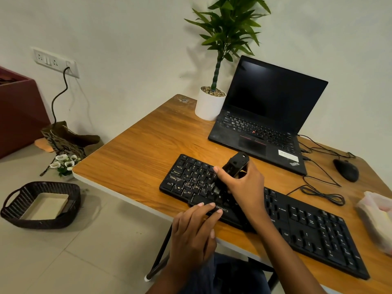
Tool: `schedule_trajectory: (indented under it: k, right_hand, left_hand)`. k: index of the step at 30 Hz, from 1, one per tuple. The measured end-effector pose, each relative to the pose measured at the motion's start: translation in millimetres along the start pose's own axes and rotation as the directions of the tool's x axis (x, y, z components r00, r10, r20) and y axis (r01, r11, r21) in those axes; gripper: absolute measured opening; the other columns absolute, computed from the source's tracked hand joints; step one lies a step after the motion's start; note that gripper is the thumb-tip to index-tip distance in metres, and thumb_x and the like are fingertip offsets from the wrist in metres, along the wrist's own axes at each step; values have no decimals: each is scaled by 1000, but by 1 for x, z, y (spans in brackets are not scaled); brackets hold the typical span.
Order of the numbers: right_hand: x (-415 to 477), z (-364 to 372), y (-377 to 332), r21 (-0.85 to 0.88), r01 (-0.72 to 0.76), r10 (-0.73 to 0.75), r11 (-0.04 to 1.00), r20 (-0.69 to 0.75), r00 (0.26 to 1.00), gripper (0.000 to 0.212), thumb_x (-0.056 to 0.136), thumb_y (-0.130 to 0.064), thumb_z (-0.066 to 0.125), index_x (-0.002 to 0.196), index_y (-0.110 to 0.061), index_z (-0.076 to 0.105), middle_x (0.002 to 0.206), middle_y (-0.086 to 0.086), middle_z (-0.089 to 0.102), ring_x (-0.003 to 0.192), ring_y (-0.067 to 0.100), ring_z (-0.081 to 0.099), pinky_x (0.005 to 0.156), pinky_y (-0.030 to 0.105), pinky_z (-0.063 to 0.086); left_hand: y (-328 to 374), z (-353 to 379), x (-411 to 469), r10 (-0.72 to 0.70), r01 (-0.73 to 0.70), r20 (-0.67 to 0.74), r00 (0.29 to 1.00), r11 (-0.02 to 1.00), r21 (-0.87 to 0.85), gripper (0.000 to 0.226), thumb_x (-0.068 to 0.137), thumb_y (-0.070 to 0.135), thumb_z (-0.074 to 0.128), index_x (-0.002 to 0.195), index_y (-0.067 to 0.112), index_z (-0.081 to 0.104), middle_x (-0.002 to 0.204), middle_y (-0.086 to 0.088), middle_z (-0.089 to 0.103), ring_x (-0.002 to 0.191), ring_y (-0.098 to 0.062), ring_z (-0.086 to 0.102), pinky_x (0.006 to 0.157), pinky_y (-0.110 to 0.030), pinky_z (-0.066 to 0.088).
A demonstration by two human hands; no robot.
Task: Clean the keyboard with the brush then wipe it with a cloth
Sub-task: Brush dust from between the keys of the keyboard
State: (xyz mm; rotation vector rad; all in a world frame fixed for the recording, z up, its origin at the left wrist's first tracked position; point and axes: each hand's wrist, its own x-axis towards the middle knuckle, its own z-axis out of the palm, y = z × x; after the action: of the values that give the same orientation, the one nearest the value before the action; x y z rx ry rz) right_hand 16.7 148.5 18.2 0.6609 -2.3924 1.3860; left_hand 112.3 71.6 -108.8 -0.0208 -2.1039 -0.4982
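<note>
Brushing step: right grip (240,184) curled round the brush (235,165), left grip (195,228) flat, steadying the keyboard (318,232); next, probably sweep the dusty keys.

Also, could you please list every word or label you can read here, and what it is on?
"EBRONICS": front edge of the keyboard; the left hand may cover its start.
"ThinkPad": corner of the laptop palm rest.
"Ctrl", "Alt", "Caps Lock": keyboard's left-end keys.
White sticker on the laptop: too blurred to read.
</note>
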Motion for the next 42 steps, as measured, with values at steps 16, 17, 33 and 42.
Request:
schedule_trajectory:
  k: [16, 17, 33, 42]
  right_hand:
    - [-1, 2, -6, 129, -162, 121, 978, 278, 953, 31, 72, -37, 75, 81, -20, 51, 71, 2, 63, 49, 11, 63, 40, 21, 46]
    - [2, 1, -5, 122, -162, 124, 979, 270, 955, 33, 72, -38, 76, 82, -19, 51, 73, 3, 64, 51, 10, 63, 42, 20, 47]
    - [11, 13, -10, -33, -30, 36, 999, 185, 982, 36, 71, -44, 75, 88, -23, 51, 76, -11, 58, 69, 2, 57, 58, 15, 44]
    - [15, 8, -5, 10, -98, 95, 995, 165, 982, 33, 70, -49, 74, 80, -31, 47, 79, 0, 63, 67, 17, 66, 52, 25, 52]
  left_hand:
    - [1, 0, 0, -11, 11, -2, 1000, 1000, 13, 37, 97, 28, 27, 123, 25, 53, 129, 3, 50, 119, -14, 45, 90, -31, 32]
    - [1, 0, 0, -12, 11, 2, 1000, 1000, 10, 37, 97, 28, 27, 123, 24, 53, 129, 3, 50, 120, -14, 45, 91, -31, 32]
    - [3, -5, 0, -11, 10, 37, 999, 1000, 20, 37, 98, 27, 27, 123, 23, 54, 129, 3, 51, 121, -14, 45, 98, -26, 25]
    - [2, -5, -1, 0, -1, 29, 1000, 999, 33, 37, 97, 26, 28, 124, 22, 53, 129, 2, 50, 120, -15, 45, 95, -29, 30]
